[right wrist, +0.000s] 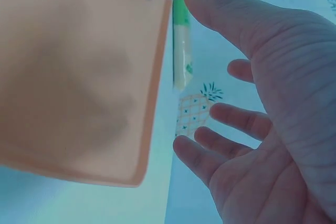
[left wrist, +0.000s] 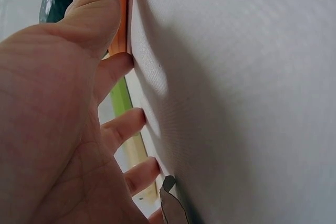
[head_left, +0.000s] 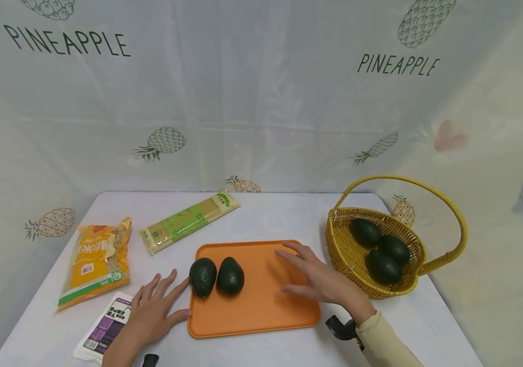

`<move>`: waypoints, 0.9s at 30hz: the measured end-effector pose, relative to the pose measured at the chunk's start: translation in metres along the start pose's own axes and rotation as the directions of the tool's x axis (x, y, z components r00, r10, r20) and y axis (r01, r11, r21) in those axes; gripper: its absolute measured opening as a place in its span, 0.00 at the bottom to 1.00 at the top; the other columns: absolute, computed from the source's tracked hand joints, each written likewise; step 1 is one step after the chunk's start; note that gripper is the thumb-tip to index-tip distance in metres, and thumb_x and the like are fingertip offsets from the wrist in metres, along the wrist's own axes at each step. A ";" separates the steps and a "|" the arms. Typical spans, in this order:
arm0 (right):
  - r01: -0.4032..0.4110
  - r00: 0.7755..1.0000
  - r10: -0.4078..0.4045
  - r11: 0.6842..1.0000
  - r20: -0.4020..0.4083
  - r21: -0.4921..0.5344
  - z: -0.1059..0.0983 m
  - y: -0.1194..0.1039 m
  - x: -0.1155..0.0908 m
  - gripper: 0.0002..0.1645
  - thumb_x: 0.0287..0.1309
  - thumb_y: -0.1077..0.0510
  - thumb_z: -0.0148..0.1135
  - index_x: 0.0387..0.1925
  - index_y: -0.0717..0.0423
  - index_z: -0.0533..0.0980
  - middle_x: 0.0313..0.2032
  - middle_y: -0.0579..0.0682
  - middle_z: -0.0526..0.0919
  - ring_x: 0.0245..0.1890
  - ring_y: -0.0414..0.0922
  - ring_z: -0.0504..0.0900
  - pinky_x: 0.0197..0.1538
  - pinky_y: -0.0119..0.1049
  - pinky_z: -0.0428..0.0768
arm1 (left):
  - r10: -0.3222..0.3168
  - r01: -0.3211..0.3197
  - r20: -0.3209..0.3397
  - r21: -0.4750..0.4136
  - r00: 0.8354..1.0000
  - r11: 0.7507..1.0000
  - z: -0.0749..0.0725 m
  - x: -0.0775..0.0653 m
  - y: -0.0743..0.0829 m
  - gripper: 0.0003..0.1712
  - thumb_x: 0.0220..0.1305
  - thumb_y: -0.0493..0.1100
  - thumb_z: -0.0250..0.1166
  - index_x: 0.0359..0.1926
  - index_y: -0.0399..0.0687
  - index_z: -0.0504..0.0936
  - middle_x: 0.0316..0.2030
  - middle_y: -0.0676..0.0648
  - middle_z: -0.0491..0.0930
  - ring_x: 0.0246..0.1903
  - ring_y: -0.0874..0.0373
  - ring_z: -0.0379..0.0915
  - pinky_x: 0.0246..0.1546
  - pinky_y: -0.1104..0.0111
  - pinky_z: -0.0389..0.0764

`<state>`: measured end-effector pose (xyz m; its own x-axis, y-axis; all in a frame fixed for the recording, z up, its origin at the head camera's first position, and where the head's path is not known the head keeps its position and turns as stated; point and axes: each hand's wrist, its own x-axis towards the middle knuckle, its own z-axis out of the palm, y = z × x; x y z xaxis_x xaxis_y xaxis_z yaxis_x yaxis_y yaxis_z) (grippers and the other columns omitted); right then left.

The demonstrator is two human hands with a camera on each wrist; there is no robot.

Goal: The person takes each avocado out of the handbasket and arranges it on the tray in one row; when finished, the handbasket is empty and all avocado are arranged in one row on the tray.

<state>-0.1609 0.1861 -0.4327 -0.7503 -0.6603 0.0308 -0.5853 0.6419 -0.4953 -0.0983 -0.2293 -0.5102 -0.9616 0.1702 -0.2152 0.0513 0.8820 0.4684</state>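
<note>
An orange tray [head_left: 270, 311] lies on the table with two dark green avocados [head_left: 231, 276] side by side on its left part. At the tray's left edge my left hand [head_left: 153, 311] rests with spread fingers, its thumb at the rim; the left wrist view shows its fingertips [left wrist: 137, 115] by the white surface. My right hand [head_left: 321, 280] hovers over the tray's right part, fingers apart, holding nothing. In the right wrist view the tray [right wrist: 79, 77] appears beside the right hand [right wrist: 262, 114]. Several avocados [head_left: 384, 267] sit in a yellow woven basket [head_left: 344, 255] to the right.
A yellow-orange food bag [head_left: 98, 262] lies at the left, with a white and purple packet [head_left: 105, 329] partly under the left forearm. Behind the tray is a long green-and-tan packet [head_left: 190, 221]. The basket's tall handle [head_left: 454, 214] arches up. A pineapple-printed curtain [head_left: 261, 102] hangs behind the table.
</note>
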 end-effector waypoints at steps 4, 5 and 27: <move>-0.012 1.000 0.012 1.000 -0.011 -0.008 0.000 0.002 -0.003 0.45 0.70 0.40 0.70 0.81 0.41 0.63 0.82 0.61 0.58 0.80 0.59 0.64 0.70 0.59 0.80 | 0.006 -0.006 -0.004 0.000 1.000 1.000 0.000 0.000 0.000 0.49 0.63 0.73 0.69 0.79 0.59 0.71 0.83 0.34 0.57 0.80 0.22 0.42 0.74 0.22 0.42; -0.019 1.000 0.019 1.000 -0.013 -0.008 -0.001 0.002 -0.004 0.45 0.70 0.41 0.71 0.81 0.41 0.63 0.82 0.60 0.58 0.80 0.59 0.64 0.71 0.59 0.80 | 0.007 -0.007 -0.005 0.001 1.000 1.000 0.000 0.000 0.000 0.49 0.63 0.73 0.69 0.79 0.59 0.71 0.83 0.34 0.57 0.80 0.22 0.42 0.74 0.22 0.42; -0.031 0.993 0.022 0.996 -0.115 -0.079 -0.014 0.012 -0.019 0.44 0.67 0.45 0.74 0.79 0.46 0.68 0.80 0.60 0.65 0.76 0.61 0.72 0.68 0.59 0.83 | 0.003 -0.003 0.002 0.015 1.000 1.000 -0.001 0.000 0.001 0.49 0.63 0.73 0.69 0.79 0.60 0.71 0.83 0.35 0.58 0.80 0.22 0.43 0.74 0.21 0.43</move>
<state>-0.1576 0.2120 -0.4266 -0.7931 -0.5972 0.1196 -0.5843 0.6908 -0.4258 -0.0988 -0.2287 -0.5091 -0.9611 0.1733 -0.2152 0.0580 0.8880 0.4561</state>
